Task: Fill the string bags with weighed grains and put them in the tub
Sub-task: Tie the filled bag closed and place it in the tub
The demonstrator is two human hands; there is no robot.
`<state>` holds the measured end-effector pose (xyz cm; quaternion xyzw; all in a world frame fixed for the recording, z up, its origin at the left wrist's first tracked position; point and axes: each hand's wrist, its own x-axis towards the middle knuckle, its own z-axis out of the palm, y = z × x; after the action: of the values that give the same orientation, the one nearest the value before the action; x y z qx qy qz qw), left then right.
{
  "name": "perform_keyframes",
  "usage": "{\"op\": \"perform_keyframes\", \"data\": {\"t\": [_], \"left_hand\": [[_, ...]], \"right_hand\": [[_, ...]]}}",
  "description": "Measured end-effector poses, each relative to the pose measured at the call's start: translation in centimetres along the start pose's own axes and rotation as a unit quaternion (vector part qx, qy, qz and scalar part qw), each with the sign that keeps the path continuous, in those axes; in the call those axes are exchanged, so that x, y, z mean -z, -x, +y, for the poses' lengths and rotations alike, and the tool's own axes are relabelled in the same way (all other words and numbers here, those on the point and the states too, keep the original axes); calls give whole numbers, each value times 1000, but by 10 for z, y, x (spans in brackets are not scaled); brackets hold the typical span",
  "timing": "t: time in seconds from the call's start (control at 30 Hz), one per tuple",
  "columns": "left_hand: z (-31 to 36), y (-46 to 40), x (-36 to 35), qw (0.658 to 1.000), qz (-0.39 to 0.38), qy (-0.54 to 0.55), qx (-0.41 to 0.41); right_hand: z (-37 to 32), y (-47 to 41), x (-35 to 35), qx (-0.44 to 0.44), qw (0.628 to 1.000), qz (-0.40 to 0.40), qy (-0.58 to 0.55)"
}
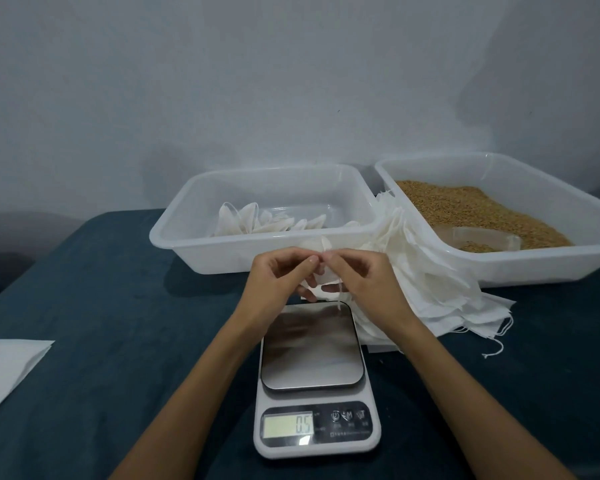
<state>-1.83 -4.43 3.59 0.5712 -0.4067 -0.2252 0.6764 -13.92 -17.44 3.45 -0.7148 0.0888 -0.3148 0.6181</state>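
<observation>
Both of my hands were up over the far edge of the scale (pixel 312 344), left hand (pixel 278 275) and right hand (pixel 364 275) each pinching the top of one small white string bag (pixel 321 284), fingers curled in tight on its neck. Risk here, as I judged it: if the drawstring was not pulled fully closed, grains could spill onto the dark table (pixel 118 306) or the scale's plate, and a slack pinch might drop the bag short of the tub (pixel 201 251). The bag looked thin, papery and crumpled, a loose string end dangling below it toward the plate; how full it was I couldn't tell. Finished bags (pixel 243 220) lay in the tub just beyond, empty ones (pixel 426 292) fanned out at right, beside the grain tray (pixel 499 271).
</observation>
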Motion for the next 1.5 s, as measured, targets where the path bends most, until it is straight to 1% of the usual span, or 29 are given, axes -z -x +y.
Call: {"op": "perform_keyframes", "data": {"t": [0.07, 0.13, 0.17, 0.2, 0.23, 0.3, 0.37, 0.43, 0.47, 0.53, 0.6, 0.77, 0.93, 1.03, 1.1, 1.2, 1.3, 1.43, 1.5], "left_hand": [[0, 0, 0, 998, 50, -28, -15], [-1, -1, 0, 987, 136, -82, -19], [-2, -2, 1, 981, 167, -98, -11], [-1, -3, 3, 979, 181, -92, 5], [1, -4, 4, 982, 178, -63, 24], [3, -4, 6, 988, 137, 12, 64], [3, -4, 6, 991, 102, 35, 79], [1, -2, 6, 992, 92, 37, 74], [1, -2, 5, 992, 96, 33, 69], [2, -2, 5, 992, 114, 10, 57], [1, -1, 4, 991, 125, -9, 42], [-3, 0, 2, 995, 95, -32, 13], [-2, -2, 2, 994, 98, -44, -10], [-1, -2, 2, 990, 131, -46, -18], [-1, -2, 2, 988, 149, -48, -16], [-1, -1, 0, 990, 140, -33, -9], [-1, -1, -2, 989, 145, -22, 6], [-2, -2, 3, 981, 193, -15, 17], [-1, -3, 4, 980, 199, -10, 24]], "right_hand": [[-1, -1, 2, -8, 999, 12, -37], [-3, -3, 5, -41, 992, 28, -114], [-3, -4, 7, -56, 987, 28, -150], [-3, -5, 8, -66, 982, 22, -176], [-4, -5, 10, -72, 978, 13, -193], [-4, -5, 11, -75, 976, -1, -204], [-2, -6, 11, -66, 980, -5, -188], [1, -6, 11, -46, 991, 26, -123], [2, -7, 11, -35, 996, 59, -65], [5, -7, 12, -11, 991, 122, 50], [4, -5, 11, 16, 987, 133, 87], [-2, -1, 8, 42, 993, 98, 51], [-3, -3, 12, 11, 997, 70, -21], [-2, -3, 10, -17, 998, 59, -14], [-2, -2, 8, -14, 998, 58, -16], [-6, -1, 5, 10, 999, 31, -22], [-7, 1, 3, 13, 1000, -8, -8], [-7, 2, 5, 10, 1000, 4, 4], [-9, 3, 3, 18, 1000, 4, 10]]}}
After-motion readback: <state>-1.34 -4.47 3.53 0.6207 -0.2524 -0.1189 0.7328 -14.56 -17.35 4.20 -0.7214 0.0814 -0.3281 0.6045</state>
